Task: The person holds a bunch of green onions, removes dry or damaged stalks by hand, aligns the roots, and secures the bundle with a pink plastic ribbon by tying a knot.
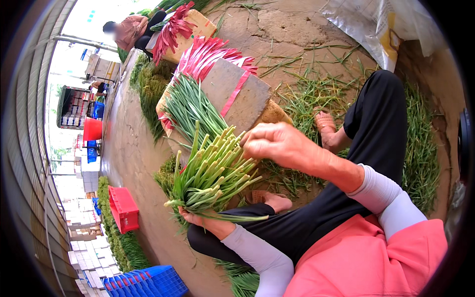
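Right arm: I see it reach from the lower right toward the centre of the frame, pale sleeve pushed back, wrist bent slightly down.
Right hand (279, 146): just right of centre, back of the hand toward my camera, above the upper right edge of the bunch.
Right fingers: curled in, thumb and fingertips close together beside the stalk ends; I cannot tell whether they pinch one.
Left arm: rises from the lower edge toward the left, in a pale sleeve.
Left hand (209, 223): below and left of centre, palm turned up under the bunch.
Left fingers: wrapped round its lower side, holding it; mostly hidden from me.
Bunch of green stalks (213, 173): left of centre, cut ends fanned toward me.
Board (230, 89): upper centre, with long green leaves (190, 106) along its left side and red strips (210, 54) at its top.
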`<state>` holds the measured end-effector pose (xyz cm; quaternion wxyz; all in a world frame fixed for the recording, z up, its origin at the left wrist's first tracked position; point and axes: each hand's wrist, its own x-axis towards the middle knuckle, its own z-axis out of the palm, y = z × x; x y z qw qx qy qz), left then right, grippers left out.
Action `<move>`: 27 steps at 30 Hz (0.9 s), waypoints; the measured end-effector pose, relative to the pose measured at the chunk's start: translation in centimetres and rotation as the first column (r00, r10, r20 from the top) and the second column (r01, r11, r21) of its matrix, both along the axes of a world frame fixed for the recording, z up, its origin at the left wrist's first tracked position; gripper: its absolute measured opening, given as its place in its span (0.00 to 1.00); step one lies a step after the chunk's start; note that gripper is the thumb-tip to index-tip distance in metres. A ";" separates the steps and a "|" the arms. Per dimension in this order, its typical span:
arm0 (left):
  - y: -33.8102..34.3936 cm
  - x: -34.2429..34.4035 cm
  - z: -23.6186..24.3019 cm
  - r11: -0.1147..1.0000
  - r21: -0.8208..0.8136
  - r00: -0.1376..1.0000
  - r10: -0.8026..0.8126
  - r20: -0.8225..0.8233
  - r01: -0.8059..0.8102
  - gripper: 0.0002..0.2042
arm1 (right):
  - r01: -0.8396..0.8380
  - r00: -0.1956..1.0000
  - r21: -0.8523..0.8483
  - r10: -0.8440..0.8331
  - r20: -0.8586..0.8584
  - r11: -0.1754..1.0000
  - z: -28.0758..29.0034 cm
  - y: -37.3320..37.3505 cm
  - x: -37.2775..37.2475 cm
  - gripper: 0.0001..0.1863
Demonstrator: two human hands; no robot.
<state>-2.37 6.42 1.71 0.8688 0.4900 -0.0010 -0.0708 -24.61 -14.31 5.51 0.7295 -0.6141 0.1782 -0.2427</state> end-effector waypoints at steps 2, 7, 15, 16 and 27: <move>0.2 0.6 -0.6 0.999 -0.033 1.000 0.020 -0.001 -0.020 0.23 | 0.045 0.989 -0.466 -0.104 -0.102 0.884 1.1 1.2 0.0 0.23; 0.6 1.9 -0.9 0.980 -0.196 0.990 0.001 -0.138 -0.028 0.19 | 0.170 0.969 -0.492 -0.235 -0.074 0.854 -0.1 2.6 1.7 0.16; -0.2 0.9 -0.3 0.968 -0.099 0.962 0.210 -0.176 -0.230 0.20 | 0.232 0.960 0.089 -0.242 0.138 0.969 -0.7 -1.0 -1.0 0.11; 0.0 0.9 -0.5 0.979 -0.068 0.977 0.186 -0.107 -0.193 0.20 | 0.234 0.961 -0.044 -0.224 0.161 0.971 -0.7 -1.1 -1.1 0.11; 0.6 1.5 -1.2 0.991 -0.129 0.994 0.029 -0.104 -0.042 0.21 | 0.292 0.956 -0.466 -0.267 0.122 0.835 -1.7 2.7 0.8 0.14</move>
